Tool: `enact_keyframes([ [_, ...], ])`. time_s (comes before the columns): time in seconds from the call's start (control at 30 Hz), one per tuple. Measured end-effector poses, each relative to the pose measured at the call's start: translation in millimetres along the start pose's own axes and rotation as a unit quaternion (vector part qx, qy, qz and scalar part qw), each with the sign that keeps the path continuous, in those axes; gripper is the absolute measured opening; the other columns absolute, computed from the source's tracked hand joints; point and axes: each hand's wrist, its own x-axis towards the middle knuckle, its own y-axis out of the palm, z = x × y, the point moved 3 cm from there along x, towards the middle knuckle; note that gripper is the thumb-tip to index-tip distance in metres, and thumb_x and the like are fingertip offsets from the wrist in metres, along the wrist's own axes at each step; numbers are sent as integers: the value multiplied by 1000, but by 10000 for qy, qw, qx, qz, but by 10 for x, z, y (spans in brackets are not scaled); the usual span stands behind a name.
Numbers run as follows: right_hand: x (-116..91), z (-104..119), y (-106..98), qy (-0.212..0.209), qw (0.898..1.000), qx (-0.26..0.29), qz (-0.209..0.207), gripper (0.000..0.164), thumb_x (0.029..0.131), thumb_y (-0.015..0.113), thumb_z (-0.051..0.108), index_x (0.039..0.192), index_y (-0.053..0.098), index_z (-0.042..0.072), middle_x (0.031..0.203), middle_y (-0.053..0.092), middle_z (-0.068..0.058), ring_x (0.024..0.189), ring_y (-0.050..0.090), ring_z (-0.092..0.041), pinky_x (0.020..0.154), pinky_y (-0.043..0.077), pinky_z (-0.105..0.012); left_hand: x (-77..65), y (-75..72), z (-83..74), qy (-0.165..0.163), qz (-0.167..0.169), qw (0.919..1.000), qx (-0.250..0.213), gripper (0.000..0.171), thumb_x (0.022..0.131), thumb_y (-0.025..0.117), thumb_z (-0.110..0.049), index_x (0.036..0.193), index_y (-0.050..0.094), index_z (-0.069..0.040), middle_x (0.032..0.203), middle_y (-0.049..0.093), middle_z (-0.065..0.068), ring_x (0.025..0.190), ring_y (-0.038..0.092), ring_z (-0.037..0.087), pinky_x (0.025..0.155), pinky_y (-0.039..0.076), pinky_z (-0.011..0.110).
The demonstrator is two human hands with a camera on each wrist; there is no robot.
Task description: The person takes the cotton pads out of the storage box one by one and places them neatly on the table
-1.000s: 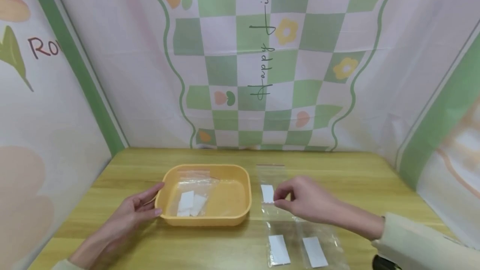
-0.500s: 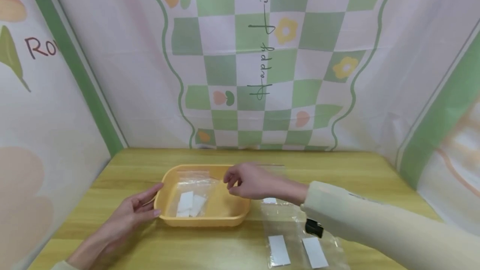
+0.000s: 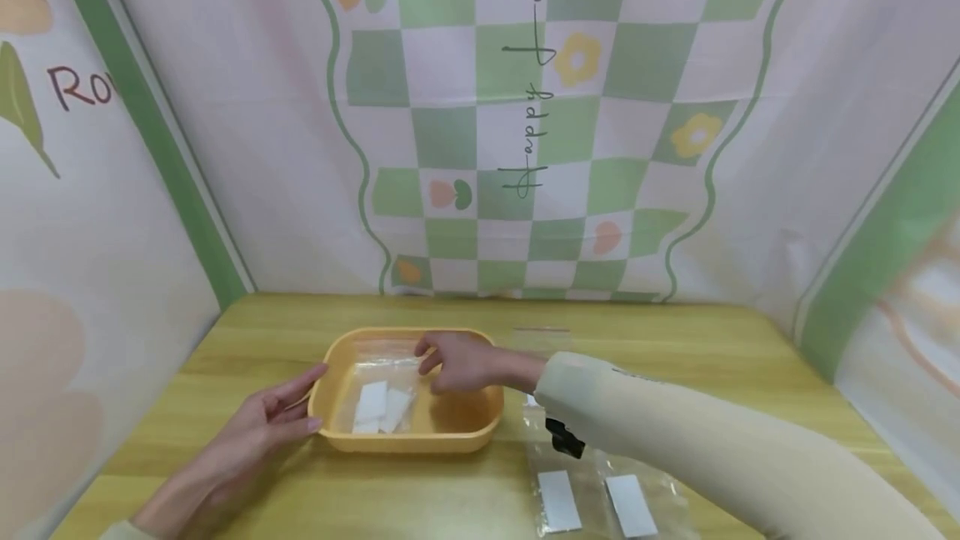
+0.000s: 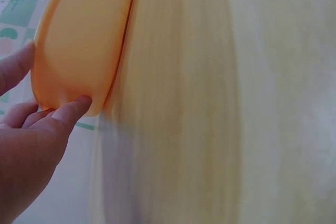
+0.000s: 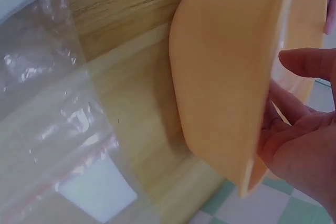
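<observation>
At the left end of a yellow plastic tray (image 3: pixel 408 442), my left hand (image 3: pixel 251 432) grips the wall between thumb and fingers; the left wrist view shows the same hand (image 4: pixel 37 135) against the tray (image 4: pixel 84 40). My right hand (image 3: pixel 461 362) reaches over the right wall into the tray, fingers apart and slightly bent, holding nothing visible. Its fingertips are just right of a clear zip bag (image 3: pixel 397 369) with white paper pieces (image 3: pixel 372 403) inside. In the right wrist view, my right hand (image 5: pixel 302 135) is inside the rim of the tray (image 5: pixel 226 66).
Right of the tray, clear zip bags lie on the wooden table (image 3: pixel 247 340), one with a white card (image 3: pixel 558 500) and one with another white card (image 3: pixel 632 505). My right sleeve partly covers a further bag (image 3: pixel 542 340). A patterned curtain (image 3: pixel 502 107) hangs behind the table.
My right hand has moved left from the bag beside the tray to inside the tray, and its fingers have spread. My left hand and the tray have stayed in place.
</observation>
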Motion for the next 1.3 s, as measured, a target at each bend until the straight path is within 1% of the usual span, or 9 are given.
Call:
enact_keyframes([
  [0.2,21,-55,103,264,9955,908,-68,62,79,72,-7,139,54,-9,127,71,-24,126,65,-37,105,54,-36,3,9,-10,13,-10,10000,-70,81,99,68,-1,164,19,4,170,9,24,150,23,50,107,44,21],
  [0.3,36,-82,137,409,9916,1223,-82,63,80,73,-7,140,54,-8,124,72,-22,121,67,-34,99,57,-34,-2,8,-2,-51,-56,9999,-80,82,99,69,-1,164,20,4,170,10,24,150,24,48,107,44,22],
  [0.4,59,-95,148,532,9872,1502,-99,63,83,74,-4,143,54,-5,123,72,-19,111,70,-26,84,60,-32,0,10,7,-109,-99,9999,-72,82,98,69,-1,164,20,4,170,10,23,150,25,46,107,45,22],
  [0.73,148,69,246,462,9531,2960,-431,58,91,81,10,144,58,2,121,73,-12,97,71,-19,78,59,-39,18,15,5,-141,-36,9998,-108,81,100,68,-2,164,18,2,170,11,25,150,26,47,106,47,23],
  [0.87,204,140,376,576,9509,2969,-661,55,88,87,11,134,62,-2,98,76,-12,74,71,-18,66,61,-33,11,8,10,-121,5,9999,-121,82,100,67,-1,164,17,2,170,10,25,149,26,47,107,47,24],
  [0.97,238,173,448,755,9552,2686,-989,50,83,91,9,123,65,-5,77,74,-14,57,66,-17,57,61,-32,7,6,17,-129,-1,9998,-118,84,99,69,-1,164,17,2,170,11,24,149,26,45,107,46,24],
  [1.07,256,191,465,848,9556,2536,-1235,45,80,92,3,114,65,-6,66,71,-14,51,63,-16,53,61,-32,9,9,13,-116,-12,9999,-112,84,98,70,-2,164,18,2,170,11,23,149,26,45,107,46,24],
  [1.2,264,194,451,841,9532,2564,-1361,44,76,90,-8,112,66,-10,70,71,-14,52,66,-17,52,61,-32,11,11,5,-81,-13,9999,-109,82,99,69,-3,164,18,3,169,10,26,149,26,48,107,47,24],
  [1.3,251,198,435,841,9519,2592,-1399,49,75,89,-11,119,68,-14,90,75,-18,56,70,-19,53,62,-32,8,8,12,-136,-59,9998,-105,82,99,69,-3,164,19,2,170,11,24,149,27,47,106,47,24],
])
